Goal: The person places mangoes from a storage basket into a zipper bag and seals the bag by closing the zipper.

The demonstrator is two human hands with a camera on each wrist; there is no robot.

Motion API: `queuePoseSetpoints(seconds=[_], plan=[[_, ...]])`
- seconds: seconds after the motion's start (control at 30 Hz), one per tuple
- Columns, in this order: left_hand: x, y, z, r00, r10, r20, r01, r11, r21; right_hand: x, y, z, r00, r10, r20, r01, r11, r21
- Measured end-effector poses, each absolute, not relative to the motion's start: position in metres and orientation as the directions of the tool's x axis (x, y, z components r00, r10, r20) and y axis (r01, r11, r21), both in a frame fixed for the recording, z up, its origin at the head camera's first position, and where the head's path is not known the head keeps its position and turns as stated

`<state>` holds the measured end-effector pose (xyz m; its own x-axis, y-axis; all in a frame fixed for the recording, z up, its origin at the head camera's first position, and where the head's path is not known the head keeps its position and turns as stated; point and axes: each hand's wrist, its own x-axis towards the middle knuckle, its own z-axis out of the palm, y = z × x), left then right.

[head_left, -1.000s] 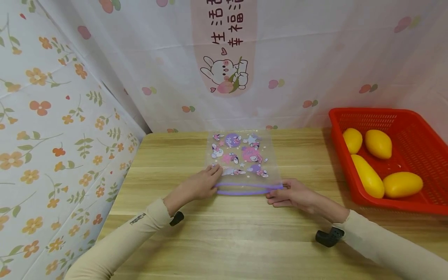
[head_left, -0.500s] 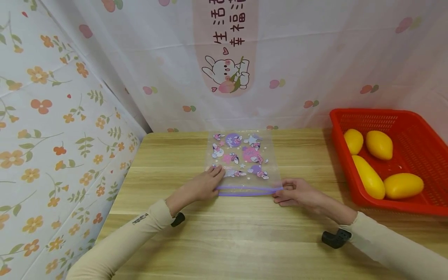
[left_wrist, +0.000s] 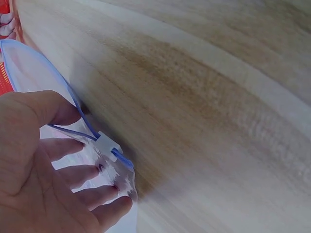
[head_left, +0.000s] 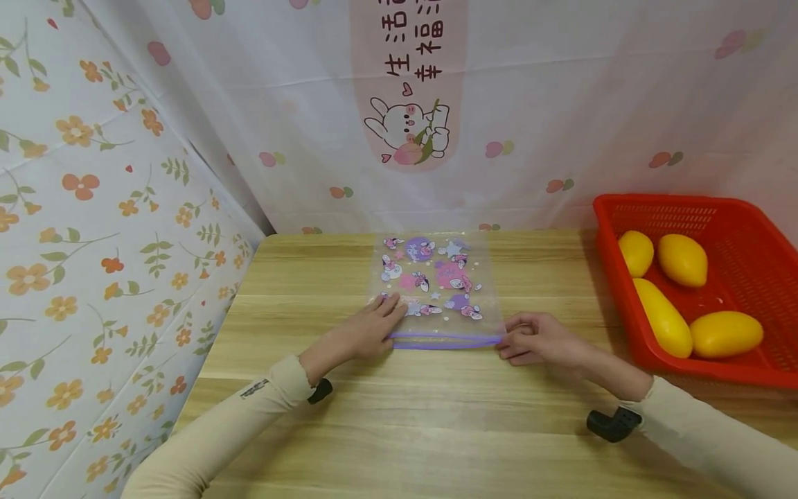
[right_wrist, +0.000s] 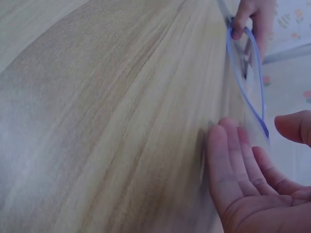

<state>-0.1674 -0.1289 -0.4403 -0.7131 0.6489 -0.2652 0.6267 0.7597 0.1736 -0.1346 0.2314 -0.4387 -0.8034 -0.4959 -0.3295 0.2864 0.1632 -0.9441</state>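
Note:
A clear zip bag (head_left: 445, 274) with pink and purple cartoon prints lies flat on the wooden table, its purple-edged mouth toward me. My left hand (head_left: 361, 331) rests over the bag's near left corner. In the left wrist view, its thumb lies at the blue-purple rim (left_wrist: 60, 75), and its spread fingers reach over the film beside a white slider (left_wrist: 106, 144). At the near right corner is my right hand (head_left: 539, 338). In the right wrist view its fingers (right_wrist: 226, 160) are straight and its thumb stands apart, with the bag's mouth gaping beyond them.
A red plastic basket (head_left: 614, 277) stands at the right of the table, with several yellow mango-like fruits (head_left: 726, 334) inside. A printed white cloth (head_left: 530, 104) hangs behind the table, and a flowered cloth (head_left: 125, 242) covers the left side.
My right hand has shifted slightly right, from overlapping the bag's mouth to its right corner. The mouth's two purple edges look closer together there. My left hand has stayed on the bag.

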Motion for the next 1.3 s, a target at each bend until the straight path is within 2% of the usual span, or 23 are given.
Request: queuePoseSetpoints(seconds=[0.2,0.57,1.3], plan=[[-0.171,-0.129,-0.442,-0.713,0.667,-0.218,0.648,0.745,0.160,-0.135,0.233,-0.434,-0.814,-0.481,-0.326,0.260,0.199,-0.945],[-0.173,-0.130,-0.442,-0.712,0.673,-0.202,0.652,0.740,0.167,-0.138,0.241,-0.424,-0.823,-0.469,-0.321,0.220,0.257,-0.941],[-0.177,-0.145,-0.443,-0.699,0.710,-0.089,0.636,0.673,0.377,-0.140,0.249,-0.412,-0.809,-0.507,-0.298,0.181,0.266,-0.947]])
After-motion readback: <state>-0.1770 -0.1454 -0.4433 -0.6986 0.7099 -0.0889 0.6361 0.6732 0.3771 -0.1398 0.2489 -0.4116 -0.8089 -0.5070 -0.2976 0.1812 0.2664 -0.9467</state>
